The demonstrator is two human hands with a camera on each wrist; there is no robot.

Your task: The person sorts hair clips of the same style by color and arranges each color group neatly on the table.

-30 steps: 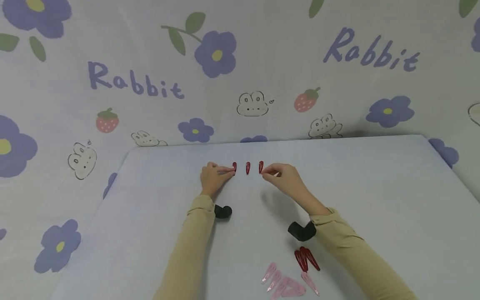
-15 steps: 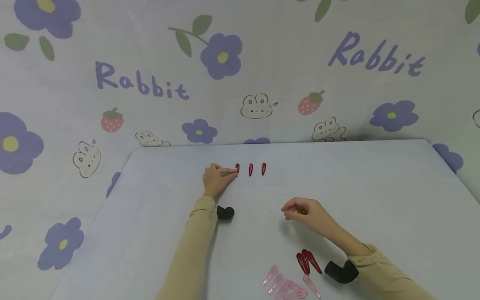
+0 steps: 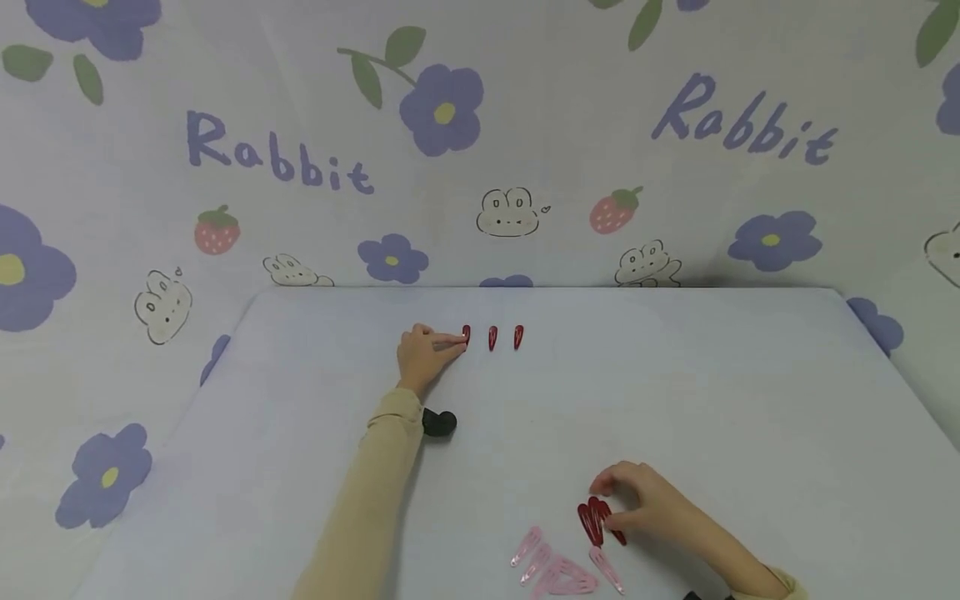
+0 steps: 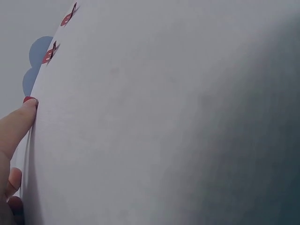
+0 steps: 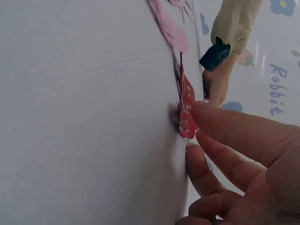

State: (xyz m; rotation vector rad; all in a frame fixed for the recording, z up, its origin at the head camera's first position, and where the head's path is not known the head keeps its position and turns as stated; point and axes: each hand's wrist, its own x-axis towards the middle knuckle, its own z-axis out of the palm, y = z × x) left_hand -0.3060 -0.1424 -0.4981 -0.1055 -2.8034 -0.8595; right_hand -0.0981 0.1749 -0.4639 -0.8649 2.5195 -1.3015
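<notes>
Three red snap hair clips stand in a row near the table's far edge: a left one (image 3: 466, 334), a middle one (image 3: 492, 338) and a right one (image 3: 518, 337). My left hand (image 3: 423, 357) pinches the left clip between thumb and index finger; a fingertip covers part of it in the left wrist view. At the near right, my right hand (image 3: 652, 504) reaches over a small fanned group of red hair clips (image 3: 591, 523). Its thumb and index finger are apart around the group, with the thumb at the clips in the right wrist view (image 5: 187, 119).
Several pink hair clips (image 3: 536, 562) lie at the table's near side, left of the red group. One pink clip (image 3: 606, 570) touches the red group's lower end. The white table (image 3: 712, 375) meets a printed cloth backdrop (image 3: 570, 125) at its far edge.
My right hand has left the right clip of the row and come back toward me, down to the near red group. The left hand stays at the left clip.
</notes>
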